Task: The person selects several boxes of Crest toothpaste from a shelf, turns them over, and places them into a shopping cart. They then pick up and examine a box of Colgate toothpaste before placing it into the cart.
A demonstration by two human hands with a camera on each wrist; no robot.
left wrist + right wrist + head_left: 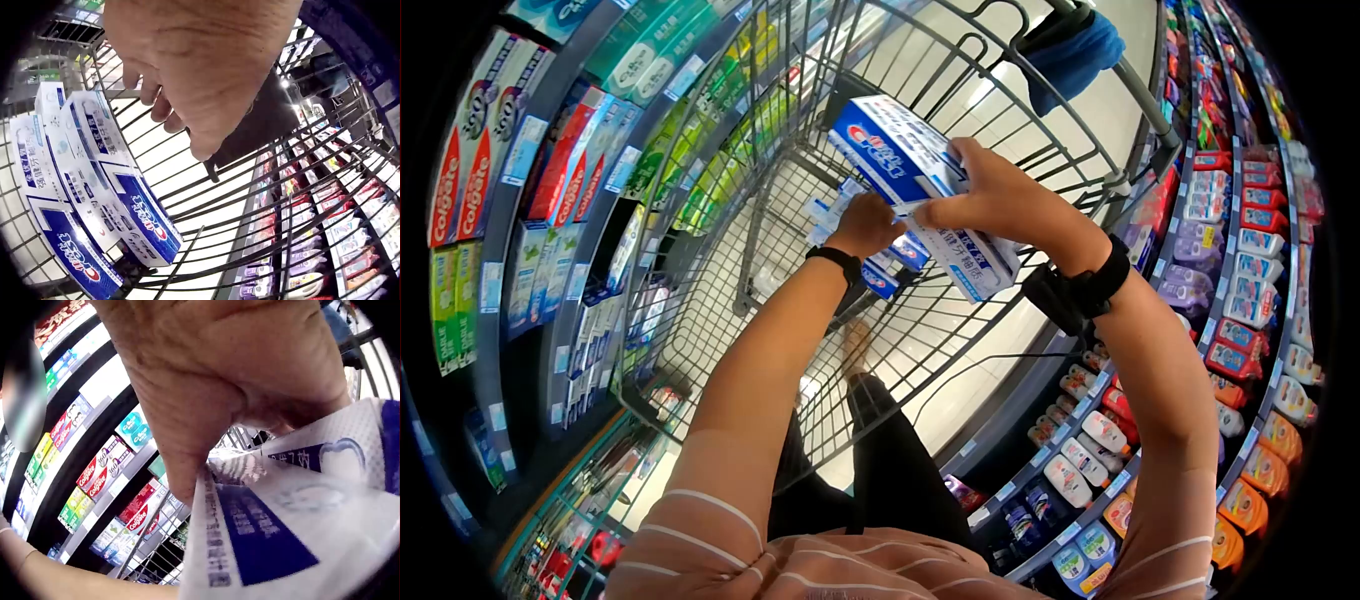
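In the head view my right hand (985, 195) grips a blue-and-white Crest toothpaste box (885, 160) above the shopping cart (710, 250). The thumb is at one edge of its white side (306, 500) in the right wrist view, and the box hides the other fingertips. My left hand (868, 225) is beside the box's lower left corner, over the cart. In the left wrist view its fingers (164, 106) hang loosely curled with nothing visible in them. Below it, more Crest toothpaste boxes (119, 194) lie side by side in the wire basket.
Shelves of toothpaste (480, 150) line the left side close to the cart. Bottled goods fill the shelves (1240, 330) on the right. A blue cloth-like item (1075, 65) hangs near the cart handle. A thin dark cable (1000, 357) runs from the right wrist.
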